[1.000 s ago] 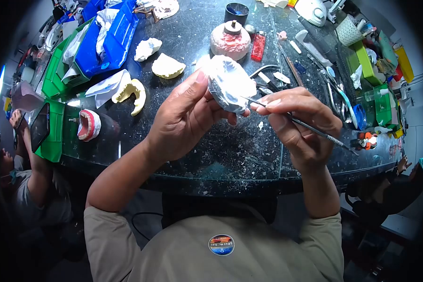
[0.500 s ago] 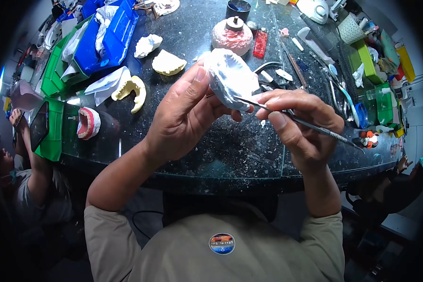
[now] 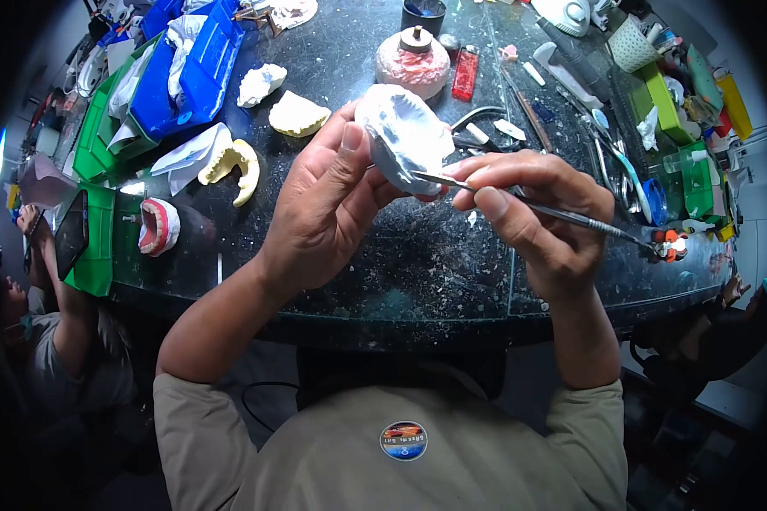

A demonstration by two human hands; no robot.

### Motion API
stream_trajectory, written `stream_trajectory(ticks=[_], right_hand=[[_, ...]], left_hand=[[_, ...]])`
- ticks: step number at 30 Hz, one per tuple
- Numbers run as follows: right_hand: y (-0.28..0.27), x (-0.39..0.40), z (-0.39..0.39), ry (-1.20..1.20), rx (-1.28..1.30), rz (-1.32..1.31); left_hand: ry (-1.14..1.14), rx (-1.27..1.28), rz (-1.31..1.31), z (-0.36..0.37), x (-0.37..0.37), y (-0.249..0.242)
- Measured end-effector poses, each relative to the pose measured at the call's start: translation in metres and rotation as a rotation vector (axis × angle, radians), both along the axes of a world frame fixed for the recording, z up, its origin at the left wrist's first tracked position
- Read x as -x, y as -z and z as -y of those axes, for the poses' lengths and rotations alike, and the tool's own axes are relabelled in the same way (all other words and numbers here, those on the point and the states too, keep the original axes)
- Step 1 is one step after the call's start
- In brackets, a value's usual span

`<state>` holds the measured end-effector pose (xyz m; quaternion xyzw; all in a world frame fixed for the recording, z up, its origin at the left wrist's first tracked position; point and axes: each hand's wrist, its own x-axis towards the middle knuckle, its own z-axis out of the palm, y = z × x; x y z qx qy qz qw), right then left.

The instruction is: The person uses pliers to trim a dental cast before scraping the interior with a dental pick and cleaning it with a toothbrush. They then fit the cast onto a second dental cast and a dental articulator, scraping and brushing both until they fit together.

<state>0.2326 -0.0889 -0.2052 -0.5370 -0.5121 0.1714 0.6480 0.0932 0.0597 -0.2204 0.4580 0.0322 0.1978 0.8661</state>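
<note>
As the rounded white plaster cast [image 3: 405, 128] apparently needed steadying, the left hand [image 3: 315, 204] clasped it with curled fingers. Seemingly for control, the right hand [image 3: 556, 247] pinched a slim silver metal tool [image 3: 562, 214] at the cast's rim, above the black worktop [image 3: 400, 281].

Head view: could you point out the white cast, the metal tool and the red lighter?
White cast [image 3: 406, 129]: head view, middle of its brightly lit face.
Metal tool [image 3: 571, 216]: head view, on the shaft of its handle.
Red lighter [image 3: 465, 77]: head view, middle of its body.
</note>
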Motion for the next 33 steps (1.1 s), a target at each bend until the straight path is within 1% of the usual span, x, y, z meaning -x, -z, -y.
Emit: stream_trajectory(ticks=[6,9,12,15,18,19,21,22,25,26,27,28,29,31,32,33], right_hand=[[0.0,-0.002,0.0,-0.04,0.027,-0.061],[0.002,-0.003,-0.001,-0.074,0.017,-0.069],[0.002,-0.005,-0.002,-0.089,0.014,-0.054],[0.004,-0.005,-0.002,-0.089,0.01,-0.062],[0.006,-0.005,-0.001,-0.071,0.01,-0.039],[0.006,-0.005,-0.001,-0.062,0.01,-0.023],[0.004,-0.005,0.0,-0.096,-0.131,-0.122],[0.002,-0.005,0.0,-0.119,-0.2,-0.17],[-0.002,-0.001,-0.001,-0.083,-0.154,-0.138],[-0.003,0.002,-0.001,-0.065,-0.099,-0.177],[-0.003,0.004,-0.001,-0.089,-0.07,-0.171],[-0.004,0.007,0.0,-0.111,-0.04,-0.163],[-0.004,0.009,0.001,-0.135,-0.008,-0.157],[0.0,0.007,0.001,-0.22,-0.106,-0.163],[0.0,0.004,-0.001,-0.285,-0.179,-0.249],[0.0,0.001,-0.001,-0.348,-0.253,-0.335]], left_hand=[[-0.013,0.012,-0.011,0.001,-0.001,0.003],[0.072,-0.018,-0.005,-0.005,0.002,0.007],[0.07,-0.009,-0.032,-0.004,0.002,0.007],[0.002,0.03,-0.057,-0.001,0.001,0.008],[-0.006,0.032,-0.03,-0.002,-0.001,0.006],[0.027,0.016,0.012,-0.005,-0.002,0.008],[0.094,-0.017,0.098,-0.013,-0.002,0.011],[0.093,0.004,0.088,-0.013,-0.002,0.009],[0.054,0.03,0.064,-0.014,0.001,0.004],[0.028,0.015,0.059,-0.012,0.0,0.003],[0.005,0.0,0.054,-0.009,-0.001,0.003],[-0.059,-0.088,0.084,-0.003,-0.002,0.004],[-0.047,-0.144,0.071,-0.004,-0.001,0.003],[-0.028,-0.256,0.04,-0.006,0.0,0.003],[-0.039,-0.207,0.08,-0.007,0.0,0.003],[-0.046,-0.212,0.035,-0.009,0.0,0.003]])
